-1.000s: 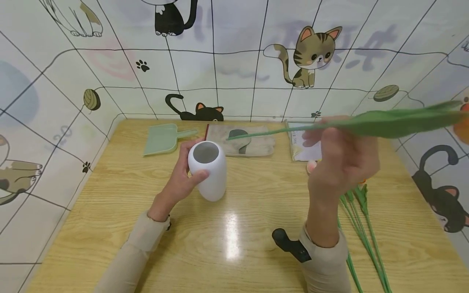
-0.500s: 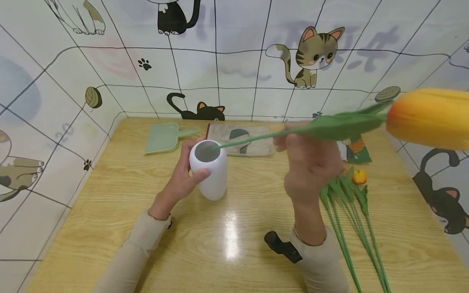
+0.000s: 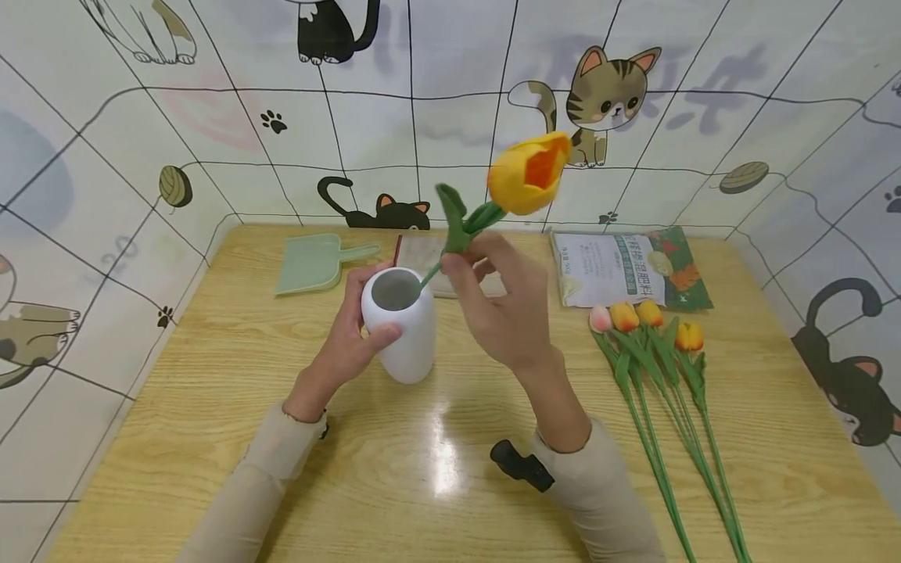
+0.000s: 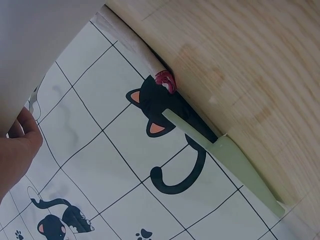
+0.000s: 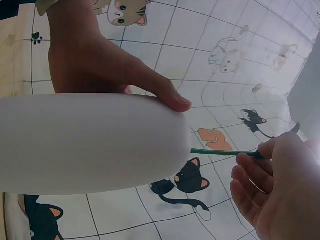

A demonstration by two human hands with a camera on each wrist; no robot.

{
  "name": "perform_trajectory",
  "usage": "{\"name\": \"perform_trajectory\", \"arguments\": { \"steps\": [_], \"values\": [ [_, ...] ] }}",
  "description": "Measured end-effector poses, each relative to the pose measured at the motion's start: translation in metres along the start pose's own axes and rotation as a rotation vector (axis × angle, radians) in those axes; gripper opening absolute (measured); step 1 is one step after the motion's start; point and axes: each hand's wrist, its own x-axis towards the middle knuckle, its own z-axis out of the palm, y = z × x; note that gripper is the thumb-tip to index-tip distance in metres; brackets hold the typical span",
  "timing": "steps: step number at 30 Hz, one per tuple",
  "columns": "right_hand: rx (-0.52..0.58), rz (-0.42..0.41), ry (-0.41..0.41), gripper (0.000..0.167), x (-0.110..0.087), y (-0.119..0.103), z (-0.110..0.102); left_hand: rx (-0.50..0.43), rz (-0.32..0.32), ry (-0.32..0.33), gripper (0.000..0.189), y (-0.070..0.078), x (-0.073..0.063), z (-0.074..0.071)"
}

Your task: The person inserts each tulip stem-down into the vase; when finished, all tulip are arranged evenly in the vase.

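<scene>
A white vase (image 3: pixel 411 344) stands upright on the wooden table, its round mouth facing up. My left hand (image 3: pixel 355 336) grips it from the left side, thumb across the front near the rim. Above and to the right, my right hand (image 3: pixel 507 301) pinches the stem of a yellow-orange tulip (image 3: pixel 528 176) just below its leaves. The lower end of that stem dips into the vase mouth. In the right wrist view the green stem (image 5: pixel 220 152) runs from the fingers into the vase (image 5: pixel 95 145). The stem's end is hidden inside.
Several tulips (image 3: pixel 651 317), orange-yellow and pink, lie at the right with stems toward the front edge. Behind them is a printed bag (image 3: pixel 612 270). A pale green dustpan (image 3: pixel 310 264) lies at the back left, and folded gloves (image 3: pixel 418 254) lie partly hidden behind the vase.
My right hand has moved left toward the vase, and the tulip has swung from lying nearly level to upright. Its stem tip has entered the vase mouth. The left hand has stayed put.
</scene>
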Motion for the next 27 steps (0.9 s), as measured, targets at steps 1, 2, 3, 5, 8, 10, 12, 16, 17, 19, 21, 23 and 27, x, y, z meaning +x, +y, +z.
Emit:
{"name": "perform_trajectory", "arguments": {
  "steps": [1, 2, 3, 5, 8, 10, 12, 16, 17, 19, 21, 23, 27],
  "values": [
    [-0.002, 0.012, -0.026, 0.008, -0.001, 0.001, 0.002, -0.002, 0.001, 0.002, 0.091, 0.000, 0.000, 0.000],
    [-0.008, 0.024, -0.047, 0.006, -0.001, 0.002, 0.004, -0.003, 0.004, 0.004, 0.091, 0.000, 0.000, 0.000],
    [-0.020, 0.039, -0.071, 0.006, -0.002, 0.003, 0.006, -0.004, 0.007, 0.007, 0.091, 0.000, -0.001, 0.000],
    [-0.034, 0.078, -0.121, 0.005, -0.004, 0.005, 0.010, -0.002, 0.014, 0.009, 0.092, 0.000, -0.001, -0.001],
    [-0.072, 0.147, -0.203, 0.006, -0.007, 0.006, 0.013, 0.004, 0.023, 0.012, 0.095, 0.000, -0.001, -0.001],
    [-0.092, 0.189, -0.244, 0.008, -0.008, 0.006, 0.014, 0.012, 0.026, 0.009, 0.096, -0.001, -0.001, 0.000],
    [-0.121, 0.212, -0.278, 0.010, -0.008, 0.006, 0.015, 0.014, 0.030, 0.007, 0.096, -0.001, -0.001, 0.000],
    [-0.154, 0.208, -0.317, 0.009, -0.010, 0.007, 0.015, 0.015, 0.034, 0.002, 0.094, -0.001, -0.001, 0.001],
    [-0.156, 0.200, -0.325, 0.008, -0.010, 0.007, 0.016, 0.018, 0.031, 0.001, 0.094, -0.001, -0.001, 0.001],
    [-0.158, 0.184, -0.334, 0.007, -0.011, 0.008, 0.017, 0.022, 0.027, 0.001, 0.093, -0.001, -0.001, 0.001],
    [-0.166, 0.172, -0.343, 0.006, -0.012, 0.008, 0.019, 0.025, 0.028, -0.002, 0.093, -0.001, -0.002, 0.001],
    [-0.168, 0.167, -0.349, 0.007, -0.012, 0.008, 0.020, 0.027, 0.032, -0.004, 0.092, -0.001, -0.002, 0.001],
    [-0.159, 0.200, -0.372, 0.007, -0.012, 0.007, 0.020, 0.022, 0.048, -0.002, 0.091, -0.001, 0.000, 0.002]
  ]
}}
